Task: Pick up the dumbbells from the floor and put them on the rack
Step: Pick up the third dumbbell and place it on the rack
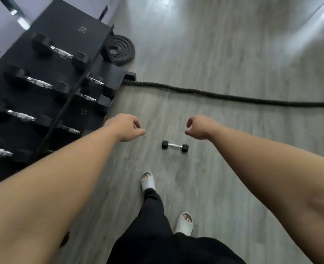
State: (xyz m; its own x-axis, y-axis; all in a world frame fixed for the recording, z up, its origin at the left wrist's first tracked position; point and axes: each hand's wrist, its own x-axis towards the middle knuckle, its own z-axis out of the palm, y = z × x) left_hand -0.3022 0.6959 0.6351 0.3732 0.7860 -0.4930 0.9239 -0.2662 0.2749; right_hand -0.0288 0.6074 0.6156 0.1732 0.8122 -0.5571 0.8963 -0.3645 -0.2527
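Observation:
A small black dumbbell (175, 146) with a chrome handle lies alone on the grey floor, just ahead of my feet. My left hand (126, 127) hovers above and to its left, fingers loosely curled, holding nothing. My right hand (199, 126) hovers above and to its right, also loosely curled and holding nothing. The black rack (62, 35) stands at the left, with several black dumbbells resting on its tiers.
A thick black rope (224, 95) runs across the floor from the rack's foot to the right edge. A coiled rope (122, 49) lies behind the rack. My feet in pale slides (147, 181) stand on the floor below the dumbbell.

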